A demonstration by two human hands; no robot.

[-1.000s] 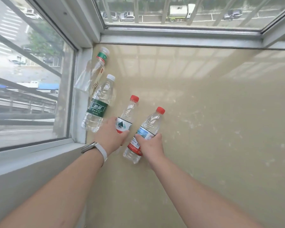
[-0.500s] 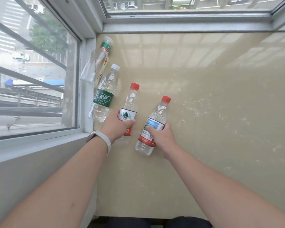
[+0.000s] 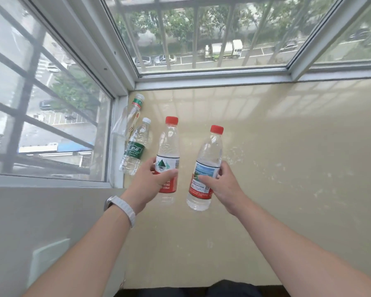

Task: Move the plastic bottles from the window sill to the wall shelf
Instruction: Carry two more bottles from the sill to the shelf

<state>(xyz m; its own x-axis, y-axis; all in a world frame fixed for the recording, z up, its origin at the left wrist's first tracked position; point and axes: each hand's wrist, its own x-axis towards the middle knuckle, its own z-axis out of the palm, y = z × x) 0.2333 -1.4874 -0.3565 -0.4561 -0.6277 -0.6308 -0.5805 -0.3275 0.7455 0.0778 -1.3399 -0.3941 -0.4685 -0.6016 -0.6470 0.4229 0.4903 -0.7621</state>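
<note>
head view: two bare forearms reach over the beige window sill.
left hand: fingers wrapped round a red-capped mountain-label bottle, cap up, over the window sill's left part.
right hand: clamped on a red-capped landscape-label bottle, slightly tilted, over the window sill's middle.
green-label bottle: on the window sill by its left edge.
green-collared bottle: in the window sill's far left corner, against the frame.
white watch band: on the left wrist.

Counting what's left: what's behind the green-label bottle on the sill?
A clear bottle with a white cap, leaning against the window frame; the green-label bottle covers part of its base.
</note>
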